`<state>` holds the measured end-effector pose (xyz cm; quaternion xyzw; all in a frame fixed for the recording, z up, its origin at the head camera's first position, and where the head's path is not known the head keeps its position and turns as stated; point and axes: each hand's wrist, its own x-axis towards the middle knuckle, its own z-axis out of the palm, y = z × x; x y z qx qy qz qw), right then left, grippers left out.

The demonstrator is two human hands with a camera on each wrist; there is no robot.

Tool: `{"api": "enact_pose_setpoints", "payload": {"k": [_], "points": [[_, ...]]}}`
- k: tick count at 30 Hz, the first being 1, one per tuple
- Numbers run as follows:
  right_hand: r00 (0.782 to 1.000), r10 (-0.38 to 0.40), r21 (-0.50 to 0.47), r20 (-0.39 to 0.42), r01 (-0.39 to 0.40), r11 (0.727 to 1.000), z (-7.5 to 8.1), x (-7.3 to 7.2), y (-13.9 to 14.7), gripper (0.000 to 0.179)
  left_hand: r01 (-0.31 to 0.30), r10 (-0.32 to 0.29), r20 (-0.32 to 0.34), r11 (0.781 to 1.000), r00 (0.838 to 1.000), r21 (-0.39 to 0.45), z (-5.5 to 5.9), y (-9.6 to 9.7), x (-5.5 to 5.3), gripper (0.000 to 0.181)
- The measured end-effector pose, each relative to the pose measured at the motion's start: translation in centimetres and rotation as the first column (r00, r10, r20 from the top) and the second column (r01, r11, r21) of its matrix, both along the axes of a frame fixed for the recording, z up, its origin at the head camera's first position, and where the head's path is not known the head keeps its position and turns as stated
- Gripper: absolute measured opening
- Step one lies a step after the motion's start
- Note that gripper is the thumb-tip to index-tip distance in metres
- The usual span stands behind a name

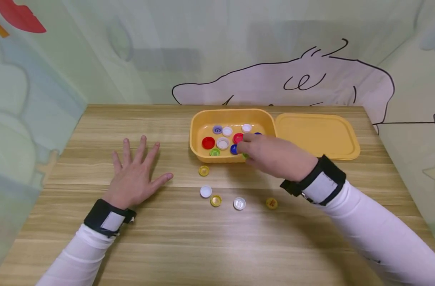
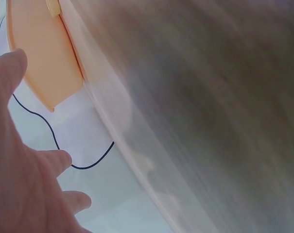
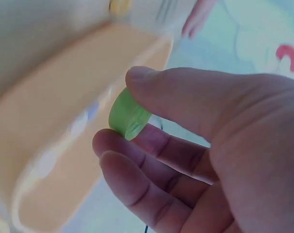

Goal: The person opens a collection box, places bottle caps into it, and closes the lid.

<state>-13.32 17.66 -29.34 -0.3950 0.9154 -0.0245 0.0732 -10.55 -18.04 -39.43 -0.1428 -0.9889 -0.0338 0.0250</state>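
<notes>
My right hand (image 1: pixel 274 154) reaches over the front right of a yellow plastic box (image 1: pixel 232 159). In the right wrist view, its thumb and fingertips pinch a green bottle cap (image 3: pixel 129 114). Inside the box lie several caps, among them a red cap (image 1: pixel 208 142), a white cap (image 1: pixel 222 143), a blue cap (image 1: pixel 233 149) and a light green cap (image 1: pixel 215 152). The hand hides part of the box's right side. To the left of the box, my left hand (image 1: pixel 133 178) rests on the table with its fingers spread, holding nothing.
In front of the box lie a yellow cap (image 1: pixel 203 171), a white cap (image 1: pixel 205 191), another yellow cap (image 1: pixel 215 200), a silvery-white cap (image 1: pixel 239 203) and an orange-yellow cap (image 1: pixel 271 203). A flat yellow lid (image 1: pixel 317 135) lies right of the box. A printed curtain (image 1: pixel 217 51) hangs behind the wooden table (image 1: pixel 160 246).
</notes>
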Motion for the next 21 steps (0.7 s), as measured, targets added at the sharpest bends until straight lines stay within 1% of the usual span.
{"api": "enact_pose_setpoints", "payload": {"k": [3, 7, 10, 12, 16, 21], "points": [[0.998, -0.061, 0.025, -0.003, 0.061, 0.998, 0.7, -2.0, 0.8, 0.023, 0.002, -0.002, 0.003, 1.000, 1.000, -0.002, 0.2, -0.1, 0.0, 0.094], [0.989, -0.143, 0.067, 0.038, 0.140, 0.988, 1.0, -4.8, 1.5, 0.026, 0.002, -0.002, 0.004, 1.000, 1.000, -0.003, 0.4, -0.1, 0.0, 0.094], [0.983, -0.169, 0.082, 0.064, 0.164, 0.983, 0.8, -6.8, 1.9, 0.024, 0.000, 0.000, 0.002, 1.000, 1.000, -0.003, 0.5, 0.0, 0.0, 0.094], [0.983, -0.170, 0.089, 0.070, 0.164, 0.982, 0.5, -8.0, 2.0, 0.023, 0.001, -0.001, 0.001, 1.000, 1.000, -0.005, 0.5, 0.0, 0.0, 0.094], [0.981, -0.175, 0.101, 0.084, 0.166, 0.981, -0.2, -9.8, 2.1, 0.022, 0.005, -0.005, -0.004, 1.000, 1.000, -0.008, 0.4, -0.1, 0.1, 0.094], [0.976, -0.198, 0.139, 0.087, 0.185, 0.973, -1.2, -11.1, 2.2, 0.023, 0.008, -0.009, -0.013, 1.000, 1.000, -0.013, 0.3, -0.1, 0.1, 0.094]]}}
